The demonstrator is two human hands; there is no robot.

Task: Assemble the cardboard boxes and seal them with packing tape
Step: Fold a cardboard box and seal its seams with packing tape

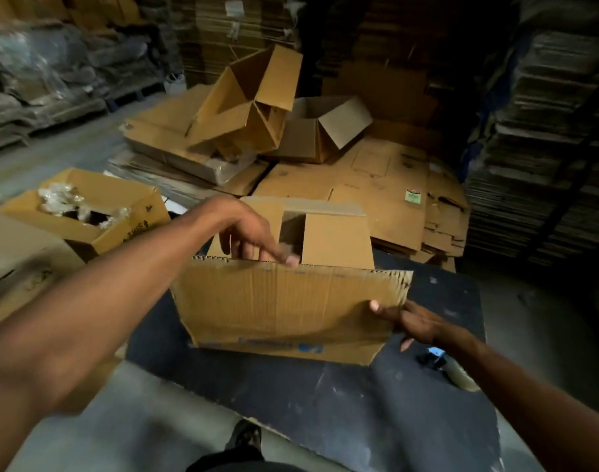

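Note:
A brown cardboard box (284,308) stands on a dark board (325,386), its top flaps up and its near flap facing me. My left hand (250,233) reaches over the near flap's top edge, fingers pointing down into the box and touching the flap. My right hand (414,321) rests with straight fingers against the near flap's right end, thumb on its front face. A packing tape dispenser (448,369) with a clear roll lies on the board just right of my right wrist.
An open box with crumpled plastic (86,212) stands at the left. Behind lie flattened cartons (376,185) with two erected open boxes (257,107) on top. Tall stacks of flat cardboard (547,148) rise at the right. My shoe (245,437) is at the board's near edge.

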